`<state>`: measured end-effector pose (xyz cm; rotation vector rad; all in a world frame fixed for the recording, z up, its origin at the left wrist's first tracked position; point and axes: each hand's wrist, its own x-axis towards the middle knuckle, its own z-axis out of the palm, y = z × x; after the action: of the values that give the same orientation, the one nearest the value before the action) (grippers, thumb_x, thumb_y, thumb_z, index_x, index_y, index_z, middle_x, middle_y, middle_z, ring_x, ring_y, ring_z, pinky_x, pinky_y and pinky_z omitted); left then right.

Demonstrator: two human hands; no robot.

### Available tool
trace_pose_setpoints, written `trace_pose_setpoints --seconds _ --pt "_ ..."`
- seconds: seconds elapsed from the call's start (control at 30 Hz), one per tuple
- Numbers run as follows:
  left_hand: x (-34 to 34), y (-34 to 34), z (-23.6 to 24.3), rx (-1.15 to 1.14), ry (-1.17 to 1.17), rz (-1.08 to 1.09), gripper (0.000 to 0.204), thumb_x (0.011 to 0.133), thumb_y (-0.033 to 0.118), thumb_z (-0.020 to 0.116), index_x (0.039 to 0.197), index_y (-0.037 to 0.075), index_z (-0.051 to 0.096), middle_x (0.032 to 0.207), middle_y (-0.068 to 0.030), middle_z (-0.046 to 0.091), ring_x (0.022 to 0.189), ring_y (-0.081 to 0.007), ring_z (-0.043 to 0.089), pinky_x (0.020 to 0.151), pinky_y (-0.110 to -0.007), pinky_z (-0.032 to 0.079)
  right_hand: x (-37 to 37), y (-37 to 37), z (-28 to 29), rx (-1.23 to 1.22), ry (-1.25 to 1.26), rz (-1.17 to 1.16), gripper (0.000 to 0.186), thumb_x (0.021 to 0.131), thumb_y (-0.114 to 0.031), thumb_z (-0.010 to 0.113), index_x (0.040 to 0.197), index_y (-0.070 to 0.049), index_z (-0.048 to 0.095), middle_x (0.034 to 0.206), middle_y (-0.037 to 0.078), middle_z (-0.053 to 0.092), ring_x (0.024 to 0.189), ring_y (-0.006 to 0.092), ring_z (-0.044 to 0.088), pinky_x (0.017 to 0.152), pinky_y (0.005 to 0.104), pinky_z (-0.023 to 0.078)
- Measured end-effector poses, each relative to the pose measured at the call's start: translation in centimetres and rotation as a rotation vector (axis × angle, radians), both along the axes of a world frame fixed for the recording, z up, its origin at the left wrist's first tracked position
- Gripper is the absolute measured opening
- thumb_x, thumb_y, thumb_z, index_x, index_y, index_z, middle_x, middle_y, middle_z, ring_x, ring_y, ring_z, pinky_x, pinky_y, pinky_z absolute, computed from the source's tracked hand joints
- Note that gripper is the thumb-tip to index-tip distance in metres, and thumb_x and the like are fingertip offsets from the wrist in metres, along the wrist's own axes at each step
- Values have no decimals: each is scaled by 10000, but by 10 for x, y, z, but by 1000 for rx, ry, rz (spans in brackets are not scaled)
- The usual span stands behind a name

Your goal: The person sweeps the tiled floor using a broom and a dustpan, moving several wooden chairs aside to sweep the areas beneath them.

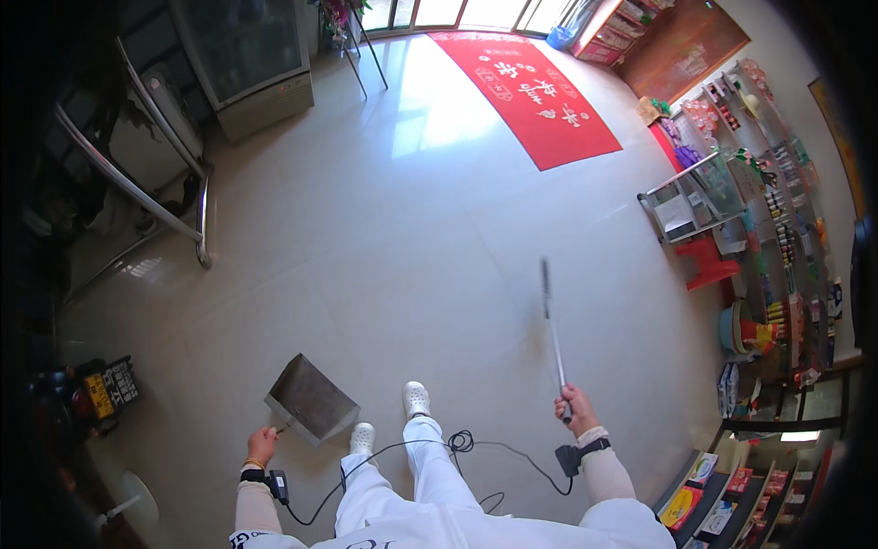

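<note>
My left hand [262,446] is closed around the short handle of a metal dustpan [315,395]. The pan is a grey, boxy scoop with a darker inside, held low in front of my left foot. On the other side, my right hand [576,410] grips the dark end of a silver-handled broom [556,352]. Its shaft points away from me over the floor, and its narrow dark head at the far end is slightly blurred. A gap of bare floor separates the broom from the dustpan.
A black cable [460,442] links both wrists across my legs. Glossy tiles [393,238] run to a red mat [540,101] by bright glass doors. Stocked shelves [777,210] and a red stool [709,263] stand right; metal rails [137,183] and a vehicle's rear [96,393] stand left.
</note>
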<state>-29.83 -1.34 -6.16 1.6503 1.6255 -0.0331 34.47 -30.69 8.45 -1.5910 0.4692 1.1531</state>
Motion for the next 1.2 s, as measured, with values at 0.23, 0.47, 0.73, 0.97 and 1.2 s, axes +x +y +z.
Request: trace_pose_setpoints --seconds 0.23,0.47,0.73,0.97,1.2 --pt "4 -5 23 -33 115 47 294 841 294 487 748 44 610 674 -130 596 636 -256 568 626 -345 439 131 19 -55 25 196 -499 206 855 -108 442 662 -116 372 507 -30 391 401 78 402 356 193 366" --pt "17 -14 38 -58 72 121 287 846 273 499 733 30 600 671 -116 583 626 -227 539 620 -330 431 94 135 -126 208 261 -417 151 789 0 470 683 -69 387 559 29 420 455 129 437 424 256 414" --pt "29 -13 54 -24 109 125 244 841 241 515 755 29 601 673 -111 597 619 -216 553 610 -328 438 32 303 -89 19 -52 316 46 802 -2 442 809 -37 412 603 54 416 461 151 429 380 303 390" --pt "38 -18 52 -40 110 140 240 840 253 519 768 40 602 700 -140 604 651 -269 581 624 -343 453 10 363 -77 -169 -228 930 95 772 7 455 836 -33 397 543 67 398 406 178 420 334 335 354" --pt "36 -31 35 -43 9 178 251 837 285 498 779 64 601 745 -146 607 721 -314 583 646 -382 453 -97 189 -53 -371 -455 1491 490 738 -37 434 1220 -75 350 621 166 555 448 271 555 367 375 446"
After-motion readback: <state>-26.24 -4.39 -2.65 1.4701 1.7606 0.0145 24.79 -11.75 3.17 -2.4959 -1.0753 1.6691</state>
